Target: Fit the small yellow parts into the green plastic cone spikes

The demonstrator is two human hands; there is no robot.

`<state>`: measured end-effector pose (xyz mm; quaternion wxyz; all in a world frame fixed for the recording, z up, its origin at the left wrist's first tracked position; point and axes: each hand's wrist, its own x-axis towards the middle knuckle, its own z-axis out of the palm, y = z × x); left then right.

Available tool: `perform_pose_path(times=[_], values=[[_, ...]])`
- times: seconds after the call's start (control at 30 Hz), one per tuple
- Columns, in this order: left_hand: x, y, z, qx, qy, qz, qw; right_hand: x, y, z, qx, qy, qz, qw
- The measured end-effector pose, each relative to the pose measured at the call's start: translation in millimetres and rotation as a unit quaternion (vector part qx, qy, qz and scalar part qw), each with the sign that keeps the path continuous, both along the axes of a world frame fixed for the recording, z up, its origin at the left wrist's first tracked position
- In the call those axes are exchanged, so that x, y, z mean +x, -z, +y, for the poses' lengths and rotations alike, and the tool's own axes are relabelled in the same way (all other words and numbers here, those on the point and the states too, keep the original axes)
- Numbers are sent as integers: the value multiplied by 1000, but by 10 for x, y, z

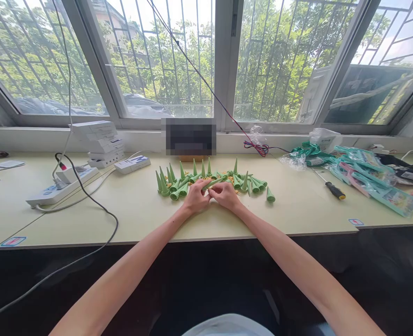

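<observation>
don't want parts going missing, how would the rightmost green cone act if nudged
Lying on its side and tapering, the rightmost green cone would probably roll in an arc. It looks hollow, so it is likely light.

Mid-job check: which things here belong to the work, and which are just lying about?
Seemingly in the job:
green cone, held in the left hand, right hand close by
other green cones
small yellow pieces among them

Seemingly just lying about:
screwdriver
power strip
stacked white boxes
teal packages
</observation>
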<state>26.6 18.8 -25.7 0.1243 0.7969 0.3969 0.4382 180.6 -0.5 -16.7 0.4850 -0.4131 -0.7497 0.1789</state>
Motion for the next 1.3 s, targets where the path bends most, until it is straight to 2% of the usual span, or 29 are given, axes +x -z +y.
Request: perform_pose_path(times=[0.13,0.43,0.63,0.8,0.9,0.97,1.13,1.3], values=[[-2,-5,-5,3,1,1,1000,-1,7,5,-17,1,1,1000],[-2,-24,-16,-7,3,-12,1000,19,-6,29,-113,-47,80,989],[8,-31,-25,-6,-3,-17,1000,45,50,96,-263,-113,168,943],[12,-33,-25,-5,-3,-20,1000,48,77,148,-294,-135,196,926],[10,-25,-16,-5,-3,-22,1000,39,74,138,-283,-131,191,931],[8,-19,-9,-5,-4,-23,1000,33,65,117,-258,-116,169,944],[1,-9,0,-5,-10,-17,1000,27,33,54,-124,-60,85,987],[-2,1,5,2,-4,-5,1000,11,21,14,-24,-10,18,999]])
